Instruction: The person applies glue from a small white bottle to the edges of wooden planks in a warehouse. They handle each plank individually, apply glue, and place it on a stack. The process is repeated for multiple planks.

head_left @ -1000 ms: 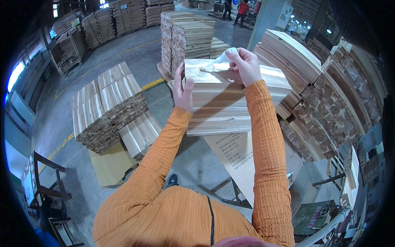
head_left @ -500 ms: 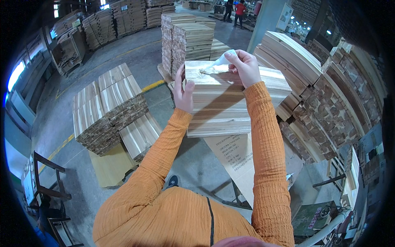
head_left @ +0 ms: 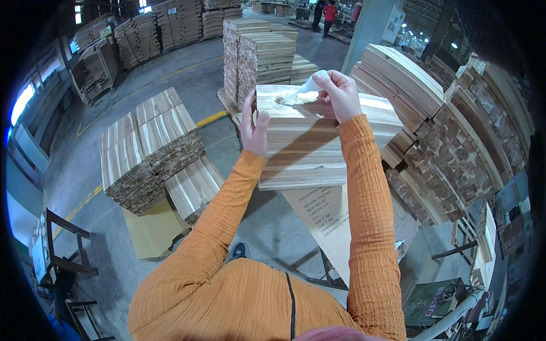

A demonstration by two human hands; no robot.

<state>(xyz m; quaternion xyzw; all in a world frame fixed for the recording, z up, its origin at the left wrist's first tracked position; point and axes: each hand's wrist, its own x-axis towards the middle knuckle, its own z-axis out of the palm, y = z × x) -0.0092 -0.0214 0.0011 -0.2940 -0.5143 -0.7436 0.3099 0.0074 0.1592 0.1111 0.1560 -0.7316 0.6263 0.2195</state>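
Right hand (head_left: pixel 339 94) shifted little; white bottle (head_left: pixel 311 84) over board (head_left: pixel 318 136) (left hand (head_left: pixel 254 126) steadying).

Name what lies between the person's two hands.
In the head view, only the bare top of the wood panel lies between the left hand and the right hand, which holds a small white bottle.

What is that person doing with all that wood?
A person in an orange sweater stands at a stack of pale wooden boards. The left hand rests on the stack's left edge. The right hand holds a small white squeeze bottle, its tip pointed down at a rough brown spot on the top board. More stacks of wooden boards stand around.
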